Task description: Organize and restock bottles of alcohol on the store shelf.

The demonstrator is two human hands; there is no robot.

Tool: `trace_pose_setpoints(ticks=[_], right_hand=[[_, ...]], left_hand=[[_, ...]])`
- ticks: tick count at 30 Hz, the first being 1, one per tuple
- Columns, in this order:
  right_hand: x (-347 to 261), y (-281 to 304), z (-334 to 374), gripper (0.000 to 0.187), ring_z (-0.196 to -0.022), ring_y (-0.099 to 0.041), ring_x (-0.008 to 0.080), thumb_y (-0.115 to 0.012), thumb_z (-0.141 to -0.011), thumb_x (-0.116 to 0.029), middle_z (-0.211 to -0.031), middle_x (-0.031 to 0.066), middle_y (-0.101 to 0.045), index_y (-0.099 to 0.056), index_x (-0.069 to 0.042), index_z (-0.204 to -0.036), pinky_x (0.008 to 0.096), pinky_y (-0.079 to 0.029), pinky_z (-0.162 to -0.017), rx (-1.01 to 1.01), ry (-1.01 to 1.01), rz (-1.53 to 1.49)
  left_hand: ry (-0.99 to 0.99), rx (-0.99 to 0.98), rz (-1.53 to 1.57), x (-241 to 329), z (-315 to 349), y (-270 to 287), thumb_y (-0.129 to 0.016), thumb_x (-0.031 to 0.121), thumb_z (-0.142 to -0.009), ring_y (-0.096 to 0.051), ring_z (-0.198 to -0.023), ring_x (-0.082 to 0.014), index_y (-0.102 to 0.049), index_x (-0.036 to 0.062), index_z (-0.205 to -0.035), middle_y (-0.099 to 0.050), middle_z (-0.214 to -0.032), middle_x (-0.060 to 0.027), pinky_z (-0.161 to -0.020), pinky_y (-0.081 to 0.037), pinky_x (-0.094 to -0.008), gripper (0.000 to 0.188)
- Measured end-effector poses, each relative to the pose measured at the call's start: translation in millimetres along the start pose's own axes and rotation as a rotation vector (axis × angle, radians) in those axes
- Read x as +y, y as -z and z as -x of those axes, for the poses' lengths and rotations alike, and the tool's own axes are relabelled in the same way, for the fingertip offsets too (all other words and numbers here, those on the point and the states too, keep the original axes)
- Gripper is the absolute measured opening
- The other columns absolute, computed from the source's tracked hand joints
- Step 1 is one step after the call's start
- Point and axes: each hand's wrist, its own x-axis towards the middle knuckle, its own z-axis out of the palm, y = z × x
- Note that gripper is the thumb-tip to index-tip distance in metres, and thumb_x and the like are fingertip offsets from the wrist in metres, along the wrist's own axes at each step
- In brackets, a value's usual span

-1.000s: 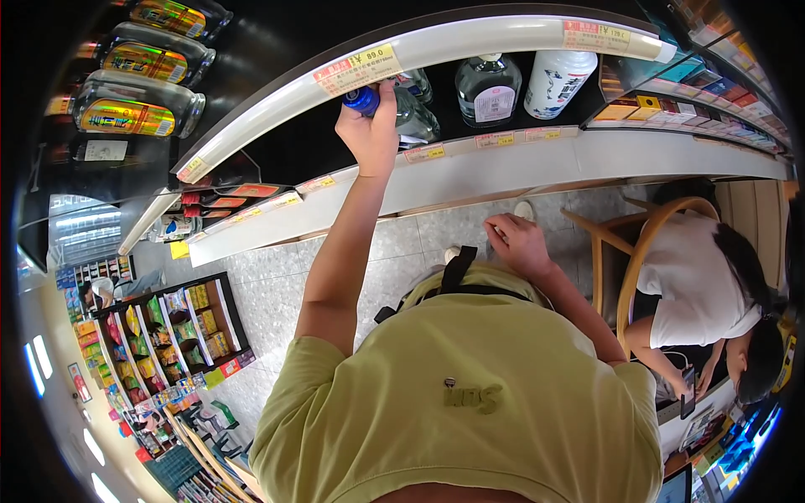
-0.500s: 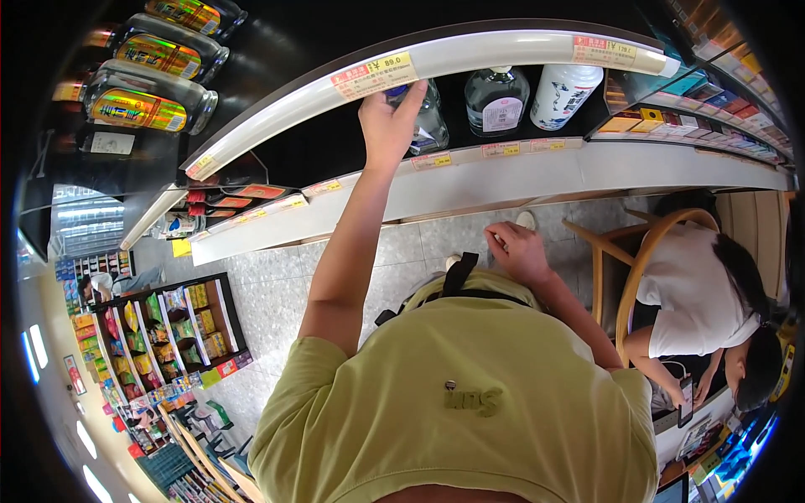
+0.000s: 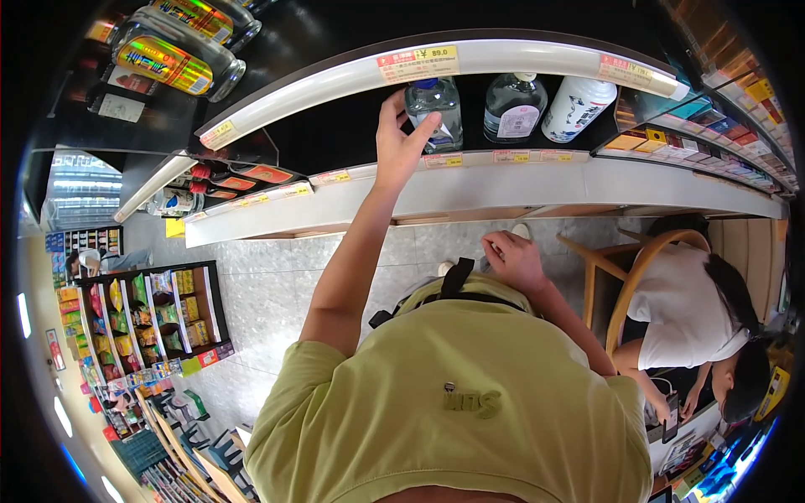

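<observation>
My left hand (image 3: pixel 404 142) reaches up to the lower shelf and rests on a clear square-shouldered bottle (image 3: pixel 442 109) with a blue cap. The thumb lies across the bottle's front, and the fingers curve round its left side, partly hidden behind it. This bottle stands upright. To its right is a rounder clear bottle (image 3: pixel 513 117) with a pale label, and beyond it a white bottle (image 3: pixel 579 109) with dark markings. My right hand (image 3: pixel 513 258) hangs in front of my waist, its fingers loosely curled with nothing visible in them.
A white shelf edge (image 3: pixel 335 84) with price tags runs above my left hand. Bottles with gold labels (image 3: pixel 163 63) stand at the upper left. Small boxes (image 3: pixel 654 138) fill racks at the right. A person (image 3: pixel 692 310) sits on a wooden chair (image 3: pixel 625 289), holding a phone.
My left hand has shifted slightly right and down, from the bottle's upper part to its body. The view has turned a little, showing more of the blue-capped bottle. My right hand stays curled.
</observation>
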Motion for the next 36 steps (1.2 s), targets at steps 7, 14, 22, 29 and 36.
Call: trace_pose_setpoints(ticks=[7, 14, 22, 29, 36], right_hand=[[-2, -5, 5, 0.007, -0.061, -0.065, 0.0244, -0.069, -0.084, -0.009, -0.076, 0.006, -0.067, -0.064, -0.01, -0.089, 0.0355, -0.051, -0.054, -0.006, 0.028, 0.007], [-3, -8, 8, 0.006, -0.06, -0.063, 0.0233, -0.068, -0.086, -0.012, -0.075, 0.0053, -0.066, -0.064, -0.01, -0.09, 0.0351, -0.05, -0.052, -0.044, 0.05, 0.036], [-7, -7, 7, 0.006, -0.063, -0.064, 0.0248, -0.068, -0.086, -0.013, -0.078, 0.0067, -0.066, -0.064, -0.01, -0.09, 0.0354, -0.05, -0.055, -0.096, 0.077, 0.039], [-15, -8, 5, 0.007, -0.065, -0.065, 0.0262, -0.068, -0.087, -0.014, -0.079, 0.0081, -0.067, -0.065, -0.009, -0.091, 0.0363, -0.051, -0.057, -0.151, 0.117, 0.076], [-14, -8, 11, 0.007, -0.067, -0.067, 0.026, -0.067, -0.089, -0.015, -0.08, 0.0082, -0.068, -0.065, -0.009, -0.092, 0.0359, -0.053, -0.06, -0.176, 0.059, 0.062]], left_hand=[[-0.003, 0.042, -0.043, -15, 36, 20, -0.07, 0.028, -0.092, -0.056, -0.119, -0.0261, -0.052, -0.0016, -0.13, -0.057, -0.13, -0.0172, -0.103, -0.044, -0.0379, 0.052], [0.175, 0.148, -0.138, -42, 124, 67, -0.066, 0.023, -0.094, -0.066, -0.088, -0.0205, -0.067, -0.0025, -0.107, -0.068, -0.091, -0.0134, -0.079, -0.052, -0.0334, 0.028], [0.407, -0.213, -0.689, -117, 243, 135, -0.067, 0.021, -0.088, -0.068, -0.08, -0.0308, -0.069, 0.0012, -0.094, -0.071, -0.09, -0.0152, -0.071, -0.053, -0.0378, 0.021], [1.274, 0.086, -0.242, -237, 367, 170, -0.067, 0.027, -0.085, -0.061, -0.054, -0.0179, -0.07, 0.0039, -0.085, -0.067, -0.07, -0.0066, -0.047, -0.048, -0.0335, 0.024], [1.322, 0.101, -0.184, -232, 383, 169, -0.067, 0.026, -0.082, -0.064, -0.063, -0.0171, -0.072, 0.0024, -0.097, -0.069, -0.077, -0.0071, -0.053, -0.05, -0.0319, 0.029]])
